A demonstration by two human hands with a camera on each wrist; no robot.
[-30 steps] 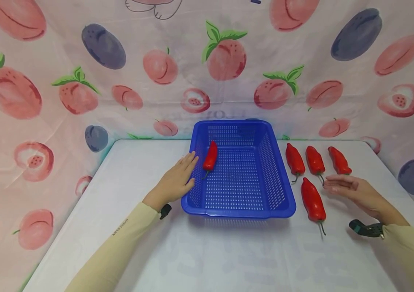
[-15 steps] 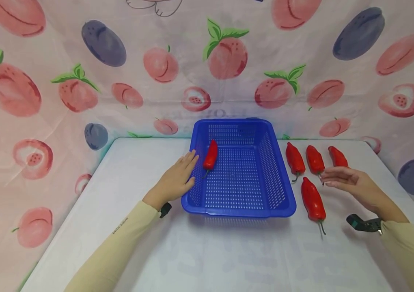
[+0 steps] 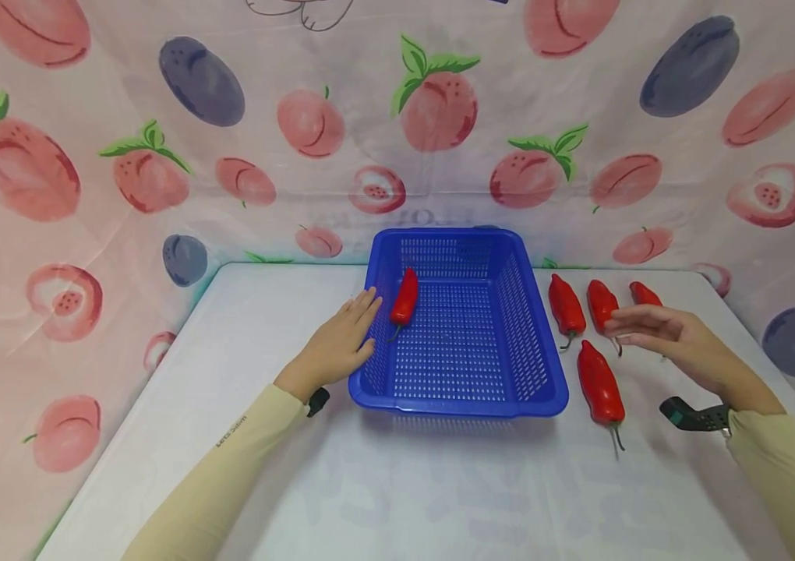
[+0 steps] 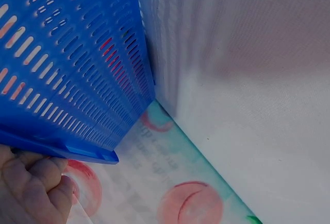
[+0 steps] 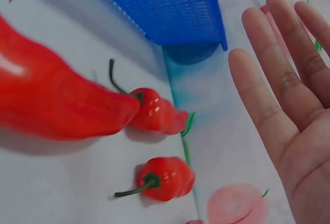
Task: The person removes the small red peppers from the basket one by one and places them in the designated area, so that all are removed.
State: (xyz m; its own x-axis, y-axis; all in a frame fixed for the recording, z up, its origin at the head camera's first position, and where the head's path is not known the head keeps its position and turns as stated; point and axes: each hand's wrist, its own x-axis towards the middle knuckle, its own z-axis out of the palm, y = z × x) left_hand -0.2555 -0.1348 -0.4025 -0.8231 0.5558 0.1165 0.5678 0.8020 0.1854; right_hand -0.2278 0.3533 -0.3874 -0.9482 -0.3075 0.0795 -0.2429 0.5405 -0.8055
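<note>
My left hand (image 3: 333, 341) rests on the left rim of a blue plastic basket (image 3: 457, 408), its fingers fairly straight. Inside that basket, near the left wall, lies one red pepper (image 3: 404, 300). Over the table's right side my right hand (image 3: 674, 339) hovers with fingers extended, holding nothing. Below and left of it lies a large red pepper (image 3: 601, 386) with its stem toward me. Behind is a row of three more: a left pepper (image 3: 567, 305), a middle pepper (image 3: 602, 302) and a right pepper (image 3: 643, 294), the last partly hidden by the hand.
A white-covered table (image 3: 439, 491) carries everything. At its back hangs a cloth (image 3: 229, 78) printed with peaches and plums. In the left wrist view, the basket's slotted outer wall (image 4: 67, 64) stands beside the table surface.
My right hand has risen and shifted forward and slightly left, covering more of the right pepper. My left hand has stayed on the rim. The peppers and basket have not moved.
</note>
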